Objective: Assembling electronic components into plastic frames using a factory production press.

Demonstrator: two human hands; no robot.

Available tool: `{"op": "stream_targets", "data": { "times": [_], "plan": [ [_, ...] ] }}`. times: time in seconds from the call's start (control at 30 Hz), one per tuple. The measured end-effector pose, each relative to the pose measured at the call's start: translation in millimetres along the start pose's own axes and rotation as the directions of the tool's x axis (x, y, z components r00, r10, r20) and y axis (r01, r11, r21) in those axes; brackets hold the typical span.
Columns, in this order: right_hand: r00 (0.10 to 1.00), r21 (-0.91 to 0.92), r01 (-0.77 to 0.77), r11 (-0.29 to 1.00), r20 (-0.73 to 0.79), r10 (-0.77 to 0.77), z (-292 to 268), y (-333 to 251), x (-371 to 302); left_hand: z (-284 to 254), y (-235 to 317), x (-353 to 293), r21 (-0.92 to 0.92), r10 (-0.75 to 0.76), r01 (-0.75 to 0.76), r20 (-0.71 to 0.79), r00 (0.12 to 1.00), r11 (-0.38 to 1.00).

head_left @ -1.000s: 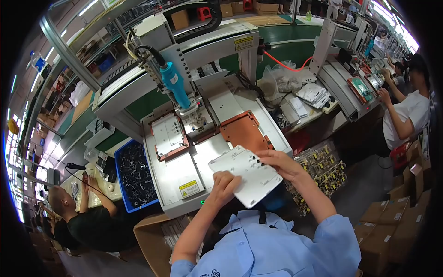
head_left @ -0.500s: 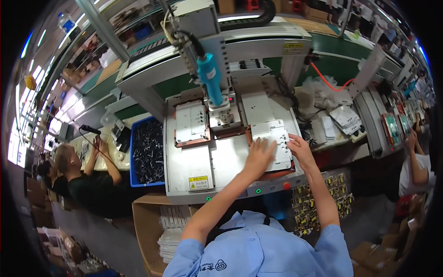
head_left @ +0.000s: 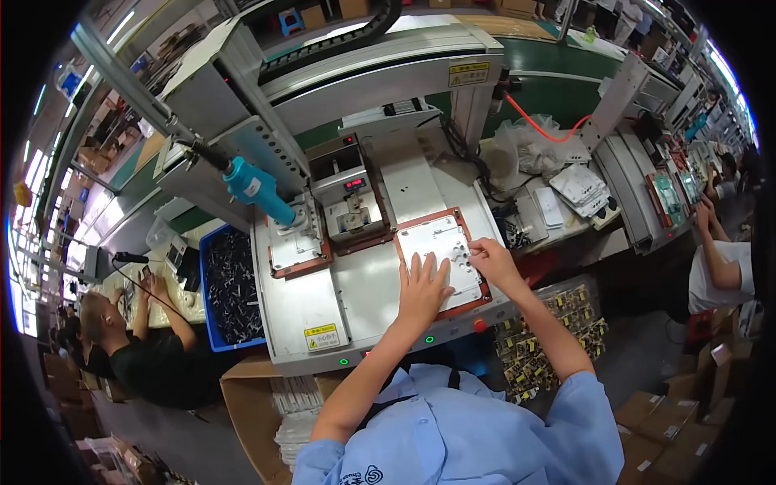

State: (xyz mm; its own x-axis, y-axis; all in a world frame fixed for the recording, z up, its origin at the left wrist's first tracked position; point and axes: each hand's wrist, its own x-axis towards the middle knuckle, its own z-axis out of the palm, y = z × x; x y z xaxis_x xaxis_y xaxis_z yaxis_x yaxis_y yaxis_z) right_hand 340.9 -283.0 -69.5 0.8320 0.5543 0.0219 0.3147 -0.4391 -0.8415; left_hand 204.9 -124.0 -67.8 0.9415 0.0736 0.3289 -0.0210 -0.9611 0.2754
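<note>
A white flat panel (head_left: 436, 237) with small holes lies in a reddish-brown fixture frame (head_left: 469, 305) on the machine's metal bed. My left hand (head_left: 422, 289) rests flat over its lower left part, fingers spread. At the panel's right side, my right hand (head_left: 495, 263) has its fingertips drawn together in a pinch by the small dark holes; whatever they hold is too small to make out. On the bed's left, a second white panel (head_left: 284, 252) sits in a similar frame, below a blue power screwdriver (head_left: 257, 190) mounted on the machine.
A blue bin (head_left: 230, 283) of small dark parts stands left of the bed. Right of it lie white panels (head_left: 580, 192) and plastic bags (head_left: 529, 149). Bagged parts (head_left: 550, 339) hang at the front, beside a red button (head_left: 480, 326). Co-workers sit on both sides.
The blue screwdriver has moved left, from mid-machine to over the left panel. The right panel now sits down within its frame. My left hand has shifted to the panel's lower left.
</note>
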Motion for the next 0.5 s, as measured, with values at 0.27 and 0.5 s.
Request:
{"op": "stream_targets", "data": {
  "times": [0.27,0.5],
  "plan": [
    [0.984,0.129,-0.101,0.986,0.161,0.080,-13.1,6.5,14.7,-6.8,3.1,14.2,0.133,0.081,-0.103,0.166,0.983,0.986],
    [0.985,0.077,0.170,0.982,-0.020,-0.169,-6.4,3.9,61.6,-4.1,9.5,19.2,0.208,0.094,-0.145,0.237,0.967,0.967]
  ]
}}
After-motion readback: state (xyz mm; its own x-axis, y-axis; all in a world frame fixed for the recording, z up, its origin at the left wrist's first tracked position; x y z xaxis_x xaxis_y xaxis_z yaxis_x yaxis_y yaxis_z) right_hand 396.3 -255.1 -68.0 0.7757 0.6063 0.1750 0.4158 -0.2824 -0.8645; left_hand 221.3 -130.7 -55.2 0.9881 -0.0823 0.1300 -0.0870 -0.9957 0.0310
